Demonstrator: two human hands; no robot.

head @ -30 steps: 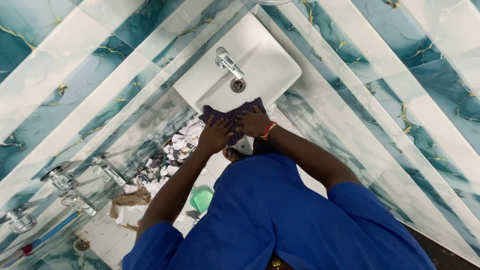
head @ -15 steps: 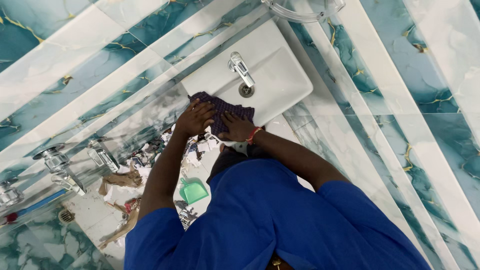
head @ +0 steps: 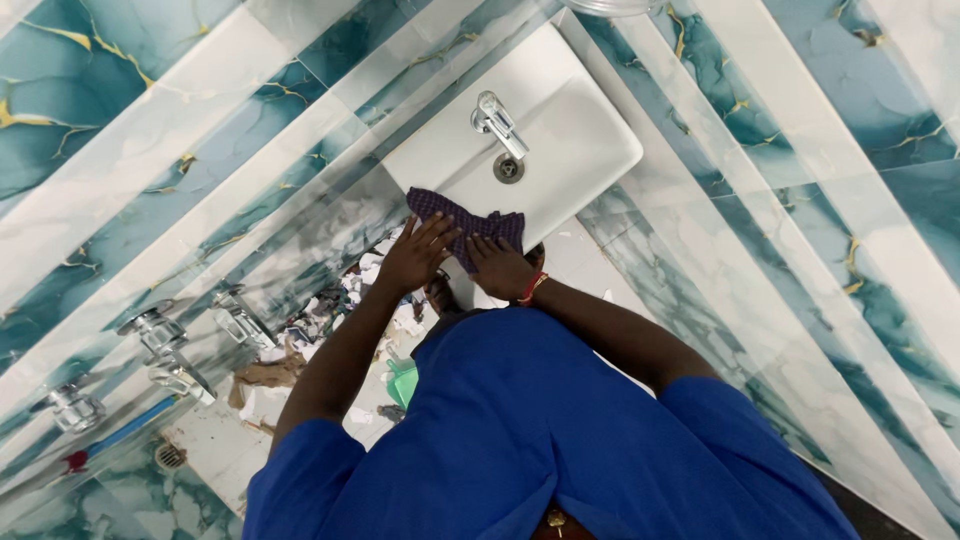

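Both hands press flat rather than clench: the left hand (head: 415, 258) spreads its fingers over the near left edge of a dark purple, dotted cleaning cloth (head: 462, 222), and the right hand (head: 500, 268), a red band at its wrist, lies palm-down on the cloth's near right part. Neither grip closes round the fabric; each pins it by pressure. The cloth drapes over the front rim of a white rectangular ceramic washbasin (head: 560, 150), near the round drain (head: 508, 168) and below the chrome tap (head: 500, 124). To wipe this rim well, I would judge that even pressure from both palms counts, with the cloth kept flat so it does not bunch. Torn paper scraps (head: 350, 300) and a green plastic dustpan (head: 403, 383) lie on the floor below.
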